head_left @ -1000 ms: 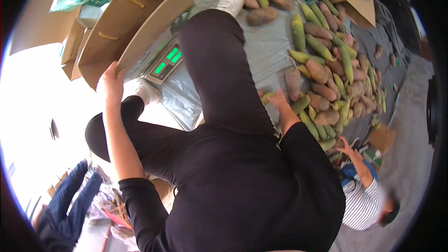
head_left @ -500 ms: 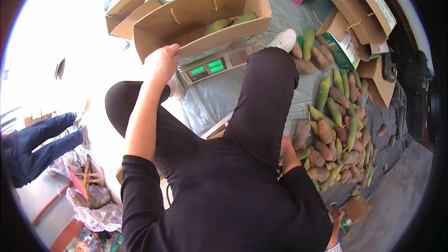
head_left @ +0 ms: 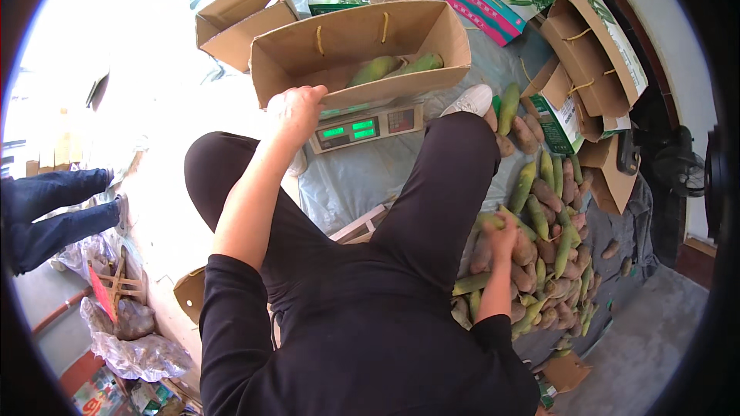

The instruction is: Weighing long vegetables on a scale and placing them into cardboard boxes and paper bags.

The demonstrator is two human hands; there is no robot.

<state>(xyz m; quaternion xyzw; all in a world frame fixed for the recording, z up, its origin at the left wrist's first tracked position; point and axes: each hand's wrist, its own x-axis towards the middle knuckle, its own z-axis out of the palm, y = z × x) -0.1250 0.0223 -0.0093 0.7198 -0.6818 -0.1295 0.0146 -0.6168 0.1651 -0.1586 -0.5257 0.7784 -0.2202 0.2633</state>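
My left hand (head_left: 295, 114) is closed on the near left rim of an open cardboard box (head_left: 289, 69). The box has yellow cord handles and stands on a digital scale (head_left: 368, 129) with green displays. At least two green radishes (head_left: 378, 69) lie inside it. On the right, beside my thigh, my right hand (head_left: 502, 240) is closed around a green radish (head_left: 490, 220), partly hidden by the fingers and slightly blurred. Under and around it spreads a pile of long green radishes (head_left: 524, 186) and brown, earth-coated roots (head_left: 549, 253).
More cartons (head_left: 239, 23) stand at the far left, with green printed boxes (head_left: 559, 115) at the right. A pink and white box (head_left: 478, 4) lies at the back. A small fan (head_left: 682, 162) stands far right. Another person's legs (head_left: 62, 208) show at the left, near plastic bags (head_left: 146, 354).
My right hand has moved forward from beside my thigh onto the pile and now grips a green radish. My left hand stays on the box rim. The whole view has shifted a little.
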